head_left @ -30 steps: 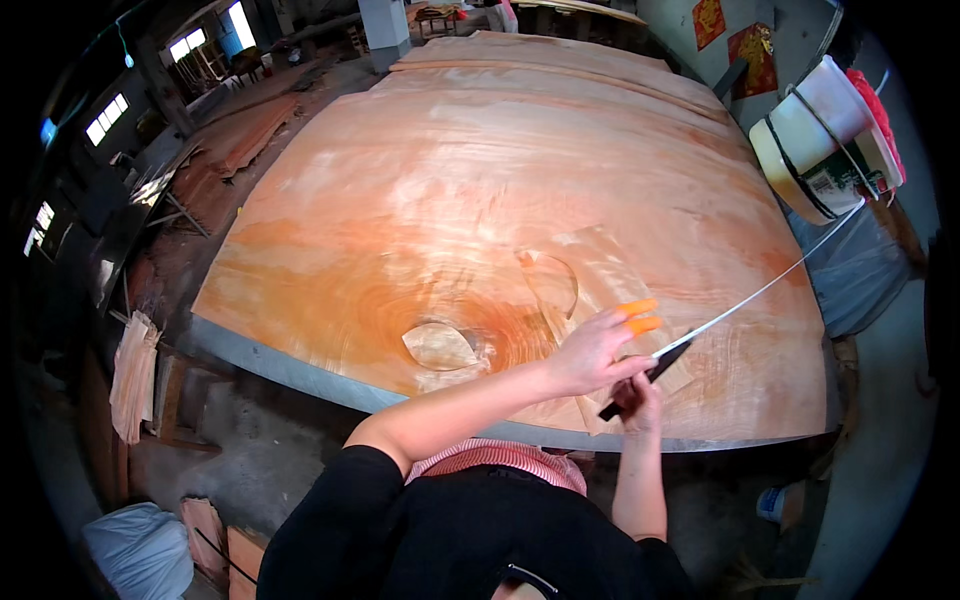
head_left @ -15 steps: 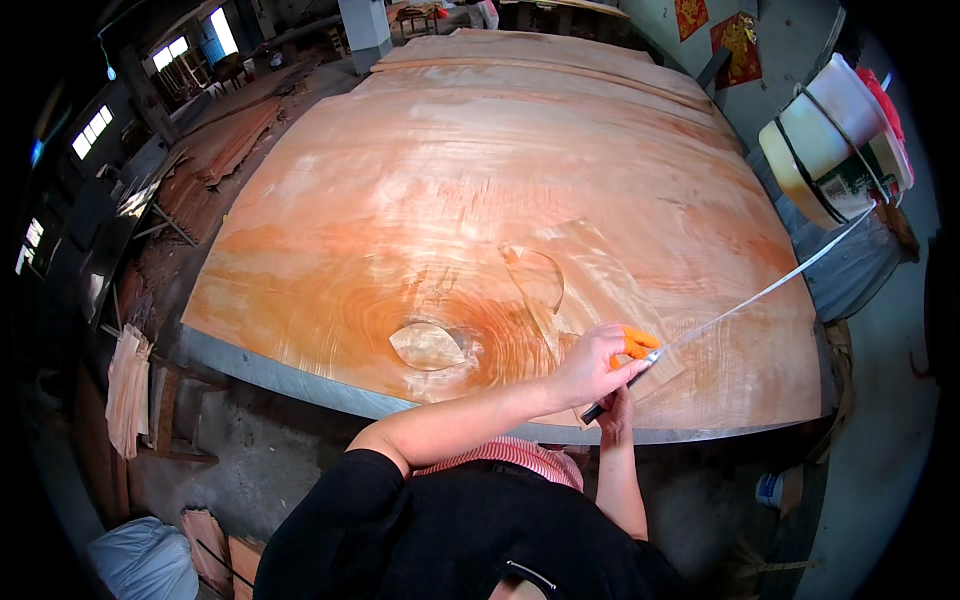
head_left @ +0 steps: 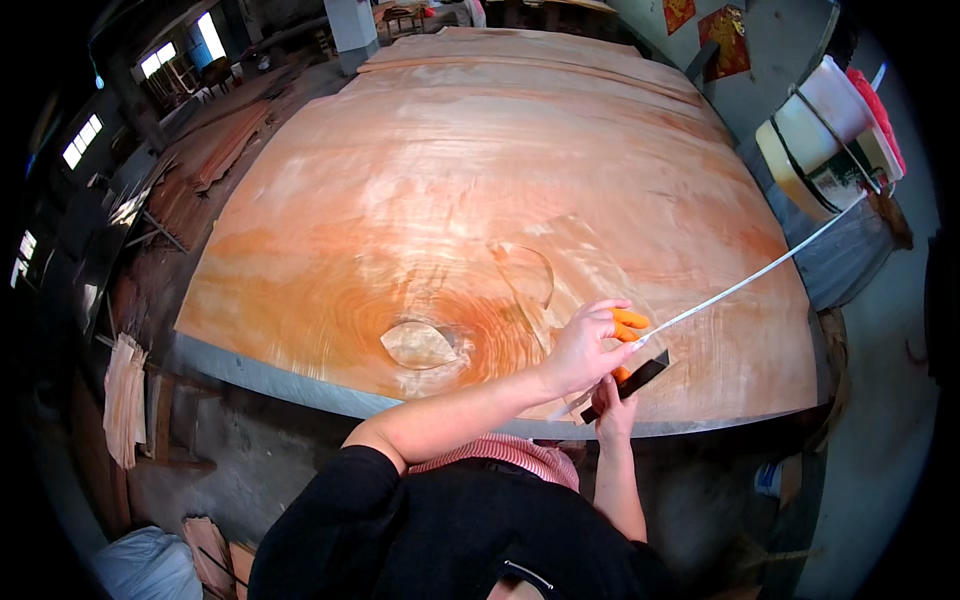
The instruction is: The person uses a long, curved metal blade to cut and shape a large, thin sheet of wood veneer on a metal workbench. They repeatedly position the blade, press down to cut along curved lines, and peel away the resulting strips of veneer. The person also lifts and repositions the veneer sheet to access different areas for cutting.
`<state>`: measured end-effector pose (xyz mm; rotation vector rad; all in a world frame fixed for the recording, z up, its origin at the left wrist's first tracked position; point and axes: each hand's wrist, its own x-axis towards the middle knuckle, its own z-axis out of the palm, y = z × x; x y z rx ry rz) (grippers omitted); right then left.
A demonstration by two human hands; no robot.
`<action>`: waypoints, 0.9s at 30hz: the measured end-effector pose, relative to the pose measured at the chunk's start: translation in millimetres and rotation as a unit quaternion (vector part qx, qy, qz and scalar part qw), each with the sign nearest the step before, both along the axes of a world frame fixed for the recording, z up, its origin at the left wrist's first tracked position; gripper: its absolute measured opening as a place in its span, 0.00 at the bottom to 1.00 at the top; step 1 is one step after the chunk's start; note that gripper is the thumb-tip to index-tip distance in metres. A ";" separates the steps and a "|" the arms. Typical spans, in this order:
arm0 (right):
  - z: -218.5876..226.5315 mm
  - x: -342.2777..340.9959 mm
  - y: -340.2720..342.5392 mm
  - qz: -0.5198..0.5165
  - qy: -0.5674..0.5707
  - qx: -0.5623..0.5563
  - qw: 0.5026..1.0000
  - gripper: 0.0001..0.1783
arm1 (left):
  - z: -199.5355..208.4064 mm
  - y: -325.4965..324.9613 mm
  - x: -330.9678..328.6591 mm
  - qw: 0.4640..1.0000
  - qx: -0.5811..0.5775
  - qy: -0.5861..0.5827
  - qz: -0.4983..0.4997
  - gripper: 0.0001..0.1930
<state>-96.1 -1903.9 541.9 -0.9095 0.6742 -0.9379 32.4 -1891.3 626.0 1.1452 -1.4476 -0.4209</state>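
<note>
My left hand [head_left: 585,345], with orange covers on some fingers, pinches a taut white strip [head_left: 740,290] that runs up to the buckets at the right. A pale loose end shows below that hand. Just under it, my right hand [head_left: 613,405] grips a dark flat-bladed tool [head_left: 648,371]; its exact kind is unclear. Both hands are over the near edge of a large wood veneer sheet [head_left: 480,150]. A leaf-shaped pale veneer patch [head_left: 418,345] lies left of them, beside a dark knot. Beyond my hands lies a loose veneer piece [head_left: 590,260] with a curved cut-out.
White buckets [head_left: 825,130] bound with dark cord stand at the right, a red cloth on them. Narrow veneer strips [head_left: 125,400] hang at the left. A pale plastic bag [head_left: 150,565] sits at the lower left. The grey table edge [head_left: 290,380] curves in front of me.
My right hand has turned the dark tool so its broad blade shows right of the hands. My left hand still pinches the white strip. The view has shifted slightly.
</note>
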 end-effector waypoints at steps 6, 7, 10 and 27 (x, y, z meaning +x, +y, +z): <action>-26.4 7.2 2.6 0.013 -0.035 0.215 0.976 0.08 | 14.2 7.0 -7.1 0.996 -0.079 0.023 0.014 0.07; -46.2 8.2 2.8 0.040 -0.045 0.266 0.962 0.06 | 17.9 6.4 -5.4 0.994 -0.094 0.048 0.005 0.07; -67.8 14.0 5.4 0.046 -0.044 0.308 0.949 0.07 | 26.0 4.0 4.5 0.985 -0.085 0.149 -0.009 0.08; -28.3 135.5 71.0 -0.020 0.132 -0.103 0.986 0.09 | -113.8 110.6 158.5 0.961 0.258 0.015 -0.102 0.16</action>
